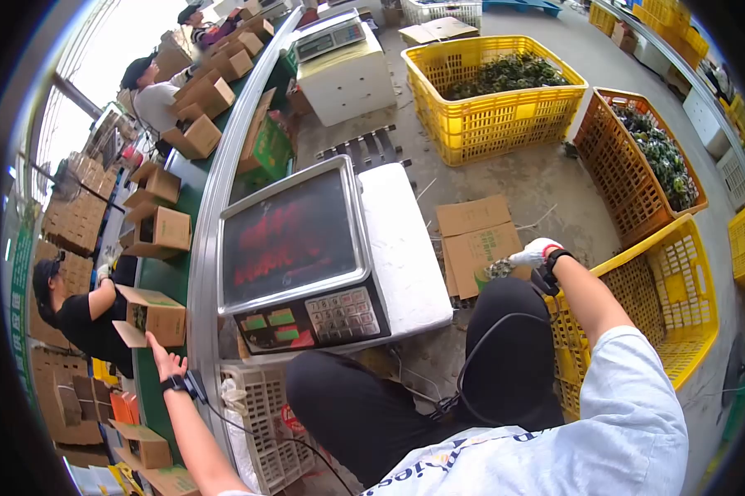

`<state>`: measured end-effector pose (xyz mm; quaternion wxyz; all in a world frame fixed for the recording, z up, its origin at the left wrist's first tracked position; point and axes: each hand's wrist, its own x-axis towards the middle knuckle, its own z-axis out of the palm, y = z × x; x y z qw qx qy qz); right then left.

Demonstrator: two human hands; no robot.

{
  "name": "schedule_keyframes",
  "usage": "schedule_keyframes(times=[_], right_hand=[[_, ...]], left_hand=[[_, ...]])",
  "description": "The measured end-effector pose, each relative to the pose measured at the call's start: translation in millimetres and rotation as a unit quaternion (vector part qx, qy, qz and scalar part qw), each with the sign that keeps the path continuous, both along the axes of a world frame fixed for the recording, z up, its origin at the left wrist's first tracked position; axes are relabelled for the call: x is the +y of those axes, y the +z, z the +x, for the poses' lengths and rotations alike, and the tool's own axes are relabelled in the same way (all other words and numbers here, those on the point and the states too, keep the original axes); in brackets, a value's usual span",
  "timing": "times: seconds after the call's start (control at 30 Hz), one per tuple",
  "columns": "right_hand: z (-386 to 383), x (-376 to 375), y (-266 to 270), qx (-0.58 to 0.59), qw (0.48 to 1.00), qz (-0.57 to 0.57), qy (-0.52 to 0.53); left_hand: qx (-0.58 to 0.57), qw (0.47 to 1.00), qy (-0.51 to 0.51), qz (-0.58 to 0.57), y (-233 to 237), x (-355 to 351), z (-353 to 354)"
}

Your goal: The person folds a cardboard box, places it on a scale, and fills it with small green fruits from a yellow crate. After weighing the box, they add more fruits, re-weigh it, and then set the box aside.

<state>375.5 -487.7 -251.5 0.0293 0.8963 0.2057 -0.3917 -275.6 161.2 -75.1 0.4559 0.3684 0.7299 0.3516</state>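
Left hand (164, 360) is spread wide with the palm open, holding nothing, right next to an open cardboard box (159, 317) on the long green desk (176, 277). Can't tell if the fingertips actually touch the flap. A person in a black top (87, 318) on the far side has an arm at the same box.

Right hand (539, 251) (white glove on this 1) is out past the knee, closed on a small dark-green fruit (496, 269), just above some flat cardboard sheets (476, 240) on the floor and beside an empty-looking yellow crate (695, 331).

Dead centre is a weighing scale (294, 240) with a keypad, sitting on a white foam box (401, 248). Further back, 2 crates hold the same green stuff: a yellow one (504, 120) and an orange one (616, 178).
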Motion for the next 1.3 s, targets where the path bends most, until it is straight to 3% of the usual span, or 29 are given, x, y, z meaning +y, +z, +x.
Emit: schedule_keyframes(times=[0.03, 0.13, 0.17, 0.23, 0.3, 0.4, 0.43, 0.53, 0.6, 0.67, 0.77, 0.83, 0.9, 0.97, 1.03, 1.1, 1.17, 1.23, 1.3], right_hand=[[-10.9, 8.6, 16.9, 0.027, 0.998, 0.011, -0.063], [-8.9, 19.9, -31.6, 0.017, 0.996, 0.039, -0.084], [-8.8, 25.4, -50.9, 0.020, 0.993, -0.012, -0.113], [-5.8, 20.2, -106.0, -0.023, 0.991, 0.061, -0.117], [-15.9, 22.8, -79.5, -0.005, 0.974, 0.093, -0.206], [-29.1, 44.5, -43.4, -0.023, 0.986, 0.076, -0.144], [-33.1, 50.5, -49.7, -0.093, 0.981, 0.107, -0.134], [-25.6, 45.2, -37.7, -0.061, 0.965, 0.142, -0.214], [-27.8, 33.8, -14.4, -0.046, 0.922, 0.279, -0.265], [-26.4, 36.7, 34.4, -0.073, 0.931, 0.291, -0.207], [-30.5, 14.9, 130.5, -0.192, 0.888, 0.385, -0.161], [-42.6, -22.3, 190.4, -0.220, 0.813, 0.522, -0.134], [-77.4, -65.9, 261.8, -0.294, 0.787, 0.536, -0.088], [-117.1, -110.0, 317.2, -0.331, 0.799, 0.501, -0.037], [-147.4, -147.4, 335.1, -0.357, 0.809, 0.467, 0.022], [-172.0, -173.1, 321.9, -0.333, 0.812, 0.476, -0.051], [-186.7, -190.9, 301.3, -0.295, 0.808, 0.495, -0.123], [-197.6, -204.9, 291.0, -0.193, 0.732, 0.587, -0.286], [-205.0, -205.8, 310.3, -0.136, 0.717, 0.597, -0.333]], left_hand=[[-0.015, 0.996, -0.022, 0.089, -1.2, -21.7, 4.2], [-0.051, 0.969, -0.087, 0.225, 27.4, -120.1, 41.1], [-0.074, 0.962, -0.120, 0.233, 33.1, -146.3, 48.1], [-0.069, 0.957, -0.161, 0.232, 53.7, -209.4, 82.9], [-0.078, 0.957, -0.186, 0.207, 69.2, -246.3, 106.2], [-0.078, 0.935, -0.264, 0.223, 88.1, -283.5, 157.9], [-0.083, 0.921, -0.305, 0.230, 95.6, -296.0, 183.0], [-0.110, 0.868, -0.427, 0.229, 101.3, -319.1, 239.3], [-0.139, 0.819, -0.511, 0.221, 101.2, -336.3, 276.6], [-0.181, 0.765, -0.594, 0.170, 87.3, -350.3, 315.0], [-0.171, 0.678, -0.700, 0.144, 71.8, -379.1, 377.2], [-0.156, 0.682, -0.692, 0.178, 54.0, -395.5, 421.1], [-0.183, 0.728, -0.636, 0.182, 53.6, -420.0, 461.6], [-0.274, 0.735, -0.585, 0.206, 48.1, -445.6, 493.0], [-0.382, 0.686, -0.598, 0.161, 53.1, -488.2, 505.1], [-0.406, 0.687, -0.591, 0.116, 43.2, -529.6, 506.7], [-0.354, 0.675, -0.632, 0.141, 27.4, -557.2, 506.1], [-0.381, 0.664, -0.634, 0.112, 30.7, -573.8, 504.1], [-0.403, 0.650, -0.640, 0.079, 33.8, -586.6, 501.8]])
